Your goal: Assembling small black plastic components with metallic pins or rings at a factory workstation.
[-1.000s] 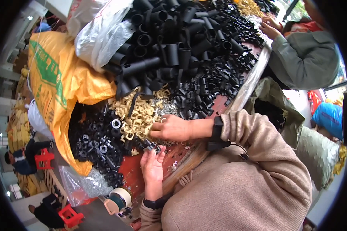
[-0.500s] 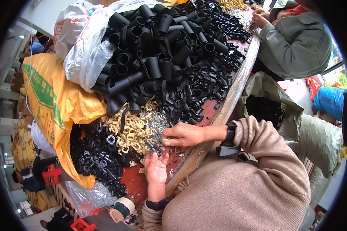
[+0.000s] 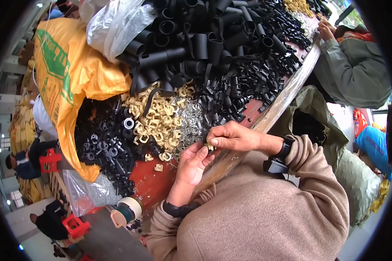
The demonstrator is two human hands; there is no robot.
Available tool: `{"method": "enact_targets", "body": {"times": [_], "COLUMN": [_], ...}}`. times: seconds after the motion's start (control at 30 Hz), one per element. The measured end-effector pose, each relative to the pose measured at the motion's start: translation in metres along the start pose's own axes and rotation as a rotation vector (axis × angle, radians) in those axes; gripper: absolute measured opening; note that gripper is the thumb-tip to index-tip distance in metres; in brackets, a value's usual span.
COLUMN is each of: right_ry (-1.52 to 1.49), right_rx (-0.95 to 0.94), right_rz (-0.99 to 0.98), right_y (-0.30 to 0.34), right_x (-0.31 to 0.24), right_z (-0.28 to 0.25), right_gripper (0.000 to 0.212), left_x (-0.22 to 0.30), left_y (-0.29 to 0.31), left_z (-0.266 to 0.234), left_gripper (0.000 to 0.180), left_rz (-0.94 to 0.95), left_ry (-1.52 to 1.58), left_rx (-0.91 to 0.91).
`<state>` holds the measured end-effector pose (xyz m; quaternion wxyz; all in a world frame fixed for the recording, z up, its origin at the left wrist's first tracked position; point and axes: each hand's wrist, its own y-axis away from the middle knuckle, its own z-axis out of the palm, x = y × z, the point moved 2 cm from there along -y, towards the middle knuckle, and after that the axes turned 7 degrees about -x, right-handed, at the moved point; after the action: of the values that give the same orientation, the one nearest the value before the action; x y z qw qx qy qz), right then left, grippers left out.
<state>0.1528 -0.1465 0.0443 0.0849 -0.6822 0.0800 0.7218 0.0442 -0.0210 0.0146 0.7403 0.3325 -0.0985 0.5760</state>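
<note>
My left hand [image 3: 192,166] and my right hand [image 3: 234,136] meet over the table's near edge, fingertips together. Between them shows a small beige plastic clip [image 3: 210,148], pinched by my right thumb and forefinger. My left fingers close round a small black plastic part, mostly hidden behind the fingertips. Just beyond my hands lie a heap of beige plastic clips [image 3: 154,124] and a scatter of thin silvery metal pieces [image 3: 190,126]. Black ring-like fittings [image 3: 102,150] are heaped to the left, and many small black plastic pieces [image 3: 244,89] spread to the far right.
Black tubes [image 3: 200,45] pile up at the back beside a white plastic bag [image 3: 117,30]. An orange woven sack [image 3: 74,74] lies left. A lidded cup [image 3: 128,210] stands near a clear bag of small metal pieces [image 3: 102,189]. Another person's sleeve [image 3: 357,65] is at right.
The view has shifted, so the heaps sit lower and further right. My hands have drawn together, and a beige clip now shows between them where the black part was visible before.
</note>
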Motion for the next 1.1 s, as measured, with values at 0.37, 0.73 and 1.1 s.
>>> {"method": "enact_targets", "body": {"times": [0.37, 0.73, 1.1], "right_ry": [-0.082, -0.202, -0.67], "right_rx": [0.204, 0.083, 0.067], "right_rz": [0.053, 0.122, 0.034], "right_y": [-0.002, 0.005, 0.013], "right_x": [0.006, 0.012, 0.02], "right_z": [0.008, 0.007, -0.001], "right_gripper": [0.025, 0.034, 0.02], "left_x": [-0.003, -0.001, 0.02], "left_y": [-0.001, -0.003, -0.011], "left_z": [-0.006, 0.001, 0.032], "left_gripper": [0.024, 0.038, 0.052], "left_rz": [0.031, 0.004, -0.076], "left_ry": [0.01, -0.022, -0.25], "left_rx": [-0.039, -0.034, -0.066]}}
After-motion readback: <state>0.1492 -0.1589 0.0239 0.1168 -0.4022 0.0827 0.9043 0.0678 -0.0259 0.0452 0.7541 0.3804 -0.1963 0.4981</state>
